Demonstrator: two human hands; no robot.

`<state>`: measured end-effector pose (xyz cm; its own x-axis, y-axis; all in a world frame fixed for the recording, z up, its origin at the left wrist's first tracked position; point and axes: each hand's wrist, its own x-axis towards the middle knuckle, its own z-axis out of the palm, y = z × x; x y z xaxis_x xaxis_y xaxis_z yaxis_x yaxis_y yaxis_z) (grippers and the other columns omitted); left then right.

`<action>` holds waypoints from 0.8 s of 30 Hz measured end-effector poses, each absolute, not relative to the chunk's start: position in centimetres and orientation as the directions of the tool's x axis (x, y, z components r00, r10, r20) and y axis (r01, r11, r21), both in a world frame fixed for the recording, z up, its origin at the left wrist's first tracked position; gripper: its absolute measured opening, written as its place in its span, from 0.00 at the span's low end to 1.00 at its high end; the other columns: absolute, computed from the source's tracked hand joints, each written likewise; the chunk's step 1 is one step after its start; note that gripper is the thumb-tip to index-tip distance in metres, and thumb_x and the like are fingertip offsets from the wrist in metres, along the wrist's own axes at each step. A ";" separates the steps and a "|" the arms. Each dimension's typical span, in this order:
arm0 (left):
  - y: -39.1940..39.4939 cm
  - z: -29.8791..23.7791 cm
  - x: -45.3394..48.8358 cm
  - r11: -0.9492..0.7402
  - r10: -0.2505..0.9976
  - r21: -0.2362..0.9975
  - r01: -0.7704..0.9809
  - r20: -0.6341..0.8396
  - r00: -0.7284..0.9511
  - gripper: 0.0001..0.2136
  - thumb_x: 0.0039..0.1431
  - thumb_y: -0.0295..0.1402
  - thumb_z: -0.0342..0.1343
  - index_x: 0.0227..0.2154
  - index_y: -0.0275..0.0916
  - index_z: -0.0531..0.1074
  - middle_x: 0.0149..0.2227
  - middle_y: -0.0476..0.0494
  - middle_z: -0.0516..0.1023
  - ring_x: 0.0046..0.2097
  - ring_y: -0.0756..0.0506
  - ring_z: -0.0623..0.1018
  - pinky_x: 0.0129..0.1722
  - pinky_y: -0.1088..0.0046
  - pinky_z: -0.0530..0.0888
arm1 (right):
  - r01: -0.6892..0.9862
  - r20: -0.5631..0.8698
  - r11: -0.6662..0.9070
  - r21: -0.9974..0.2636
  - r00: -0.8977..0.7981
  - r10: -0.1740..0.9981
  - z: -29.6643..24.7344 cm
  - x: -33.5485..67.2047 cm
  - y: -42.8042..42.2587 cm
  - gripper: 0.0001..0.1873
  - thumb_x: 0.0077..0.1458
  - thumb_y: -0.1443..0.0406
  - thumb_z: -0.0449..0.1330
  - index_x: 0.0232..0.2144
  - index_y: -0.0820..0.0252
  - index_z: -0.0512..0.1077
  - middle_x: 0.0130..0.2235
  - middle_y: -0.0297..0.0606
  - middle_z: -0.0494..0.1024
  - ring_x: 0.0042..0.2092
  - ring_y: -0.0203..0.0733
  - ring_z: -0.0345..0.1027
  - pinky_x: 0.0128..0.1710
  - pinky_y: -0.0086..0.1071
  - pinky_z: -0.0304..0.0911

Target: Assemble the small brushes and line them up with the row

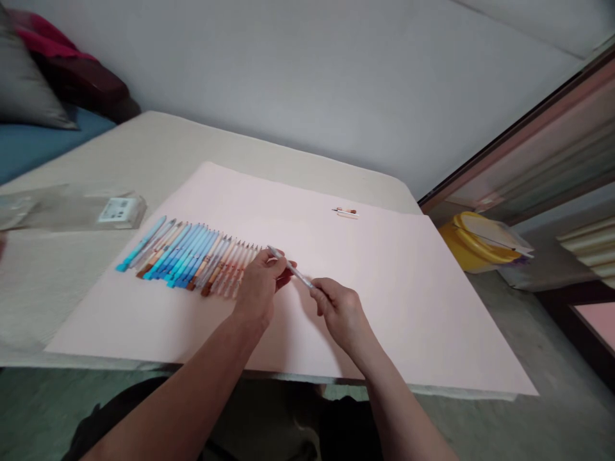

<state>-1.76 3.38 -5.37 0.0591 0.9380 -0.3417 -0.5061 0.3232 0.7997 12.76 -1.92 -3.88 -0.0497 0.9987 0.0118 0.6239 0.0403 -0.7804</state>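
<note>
A slim pale pen [298, 274] slants between my two hands above the pink sheet [408, 288]. My left hand [262, 275] is closed on its upper part, near the tip end, with the thumb along the barrel. The lower end sits in the curled fingers of my right hand [339, 307]. To the left lies a row of several pens [187, 253], side by side, running from blue through brown to pale; my left hand covers part of its right end. Farther back on the sheet lie a small brown-and-black pen part [346, 210] and a white piece [348, 216].
A clear plastic bag with a white label [116, 210] rests on the cream table cover [288, 144] at the left. A yellow bucket [468, 246] stands beyond the table's right edge. A grey cushion [29, 83] is at the far left, and a wall rises behind the table.
</note>
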 end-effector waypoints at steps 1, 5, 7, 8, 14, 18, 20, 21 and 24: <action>3.4 -5.4 -1.8 0.317 0.942 0.804 -0.503 -0.328 0.069 0.08 0.48 0.32 0.59 0.32 0.38 0.69 0.31 0.43 0.76 0.35 0.48 0.75 0.38 0.70 0.69 | 0.518 -0.068 -0.040 -0.854 -0.034 0.997 -3.8 12.8 -1.8 0.09 0.57 0.64 0.51 0.30 0.59 0.70 0.20 0.30 0.67 0.23 0.34 0.59 0.25 0.28 0.54; 3.4 -5.2 -1.8 0.328 0.942 0.803 -0.498 -0.313 0.116 0.07 0.51 0.32 0.57 0.34 0.38 0.69 0.32 0.42 0.77 0.36 0.48 0.75 0.40 0.69 0.69 | 0.074 -0.314 -0.308 -0.949 -0.101 0.944 -3.3 12.9 -1.5 0.10 0.54 0.62 0.55 0.27 0.62 0.70 0.21 0.30 0.67 0.19 0.29 0.53 0.21 0.27 0.48; 3.4 -5.0 -1.9 0.356 0.933 0.782 -0.511 -0.328 0.149 0.07 0.51 0.31 0.57 0.34 0.38 0.69 0.32 0.42 0.77 0.36 0.47 0.76 0.40 0.68 0.69 | -0.028 -0.343 -0.347 -0.937 -0.094 0.935 -3.2 12.9 -1.5 0.09 0.53 0.61 0.56 0.30 0.63 0.71 0.23 0.32 0.70 0.18 0.27 0.52 0.20 0.26 0.46; 3.4 -4.9 -1.9 0.369 0.928 0.769 -0.522 -0.334 0.164 0.07 0.51 0.31 0.57 0.34 0.39 0.69 0.33 0.42 0.77 0.36 0.47 0.76 0.40 0.68 0.69 | -0.039 -0.335 -0.339 -0.940 -0.072 0.939 -3.2 12.9 -1.5 0.10 0.52 0.61 0.57 0.31 0.63 0.71 0.24 0.33 0.71 0.18 0.27 0.53 0.20 0.26 0.46; 3.6 -4.8 -1.9 0.361 0.930 0.750 -0.555 -0.337 0.149 0.10 0.49 0.36 0.60 0.32 0.37 0.70 0.33 0.41 0.77 0.35 0.47 0.76 0.38 0.69 0.70 | 0.074 -0.234 -0.232 -0.970 -0.013 0.972 -3.5 12.4 -1.5 0.09 0.52 0.62 0.57 0.34 0.61 0.72 0.25 0.31 0.71 0.19 0.29 0.55 0.20 0.27 0.50; 3.6 -4.7 -1.8 0.344 0.929 0.750 -0.565 -0.360 0.087 0.09 0.50 0.30 0.59 0.34 0.36 0.69 0.32 0.40 0.78 0.35 0.47 0.77 0.40 0.67 0.71 | -0.050 -0.307 -0.310 -0.949 -0.059 0.950 -3.5 12.0 -1.6 0.10 0.51 0.62 0.57 0.34 0.61 0.72 0.25 0.32 0.72 0.18 0.27 0.54 0.19 0.26 0.47; 3.6 -4.4 -1.9 0.352 0.925 0.713 -0.607 -0.364 0.109 0.10 0.50 0.27 0.57 0.38 0.36 0.68 0.33 0.38 0.78 0.36 0.45 0.77 0.41 0.65 0.71 | -0.137 -0.340 -0.350 -0.927 -0.088 0.936 -3.5 11.9 -1.6 0.11 0.51 0.61 0.58 0.35 0.62 0.72 0.25 0.33 0.72 0.18 0.27 0.53 0.19 0.26 0.45; 3.6 -4.2 -1.9 0.358 0.923 0.694 -0.625 -0.363 0.126 0.10 0.51 0.26 0.56 0.38 0.36 0.68 0.33 0.38 0.78 0.37 0.45 0.77 0.41 0.65 0.71 | -0.165 -0.346 -0.358 -0.919 -0.092 0.933 -3.5 11.9 -1.6 0.11 0.51 0.61 0.58 0.35 0.63 0.72 0.24 0.33 0.71 0.17 0.27 0.52 0.19 0.26 0.44; 3.6 -3.9 -1.9 0.382 0.915 0.656 -0.651 -0.365 0.169 0.05 0.51 0.26 0.56 0.32 0.36 0.67 0.34 0.37 0.78 0.37 0.45 0.77 0.40 0.66 0.70 | -0.170 -0.339 -0.347 -0.922 -0.075 0.938 -3.7 11.9 -1.5 0.11 0.51 0.62 0.58 0.36 0.63 0.72 0.25 0.33 0.72 0.18 0.26 0.53 0.19 0.26 0.45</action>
<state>-1.89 3.55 -3.87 0.1685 0.9155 -0.3654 -0.6512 0.3817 0.6559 11.90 -1.53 -3.70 -0.0754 0.9378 -0.3390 -0.1704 -0.3471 -0.9222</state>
